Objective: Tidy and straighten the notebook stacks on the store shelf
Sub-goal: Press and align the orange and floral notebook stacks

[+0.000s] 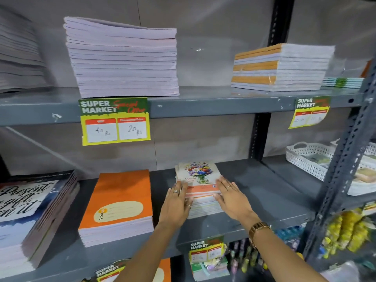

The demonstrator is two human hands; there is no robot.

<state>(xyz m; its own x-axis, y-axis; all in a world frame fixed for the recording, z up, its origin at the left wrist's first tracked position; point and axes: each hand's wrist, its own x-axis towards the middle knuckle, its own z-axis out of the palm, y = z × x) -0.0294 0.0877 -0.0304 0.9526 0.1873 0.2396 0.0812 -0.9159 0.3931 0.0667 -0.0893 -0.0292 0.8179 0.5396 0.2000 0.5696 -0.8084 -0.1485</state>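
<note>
Notebook stack with the flower-vase cover (198, 180) is sitting mid-shelf on the grey metal shelf (264, 192), its upper copies fanning slightly askew. Orange notebook stack (119, 204) is lying just beside it to the left; a dark lettered stack (30, 216) is sitting farther left. Pale lilac notebooks (122, 58) are piling high on the shelf above, over a yellow-green price tag (115, 121). White perforated basket (317, 159) is standing to the right. Left hand (177, 202) is pressing flat, fingers spread, against the stack's left edge; right hand (231, 195) is lying open against its right edge, gripping nothing.
</note>
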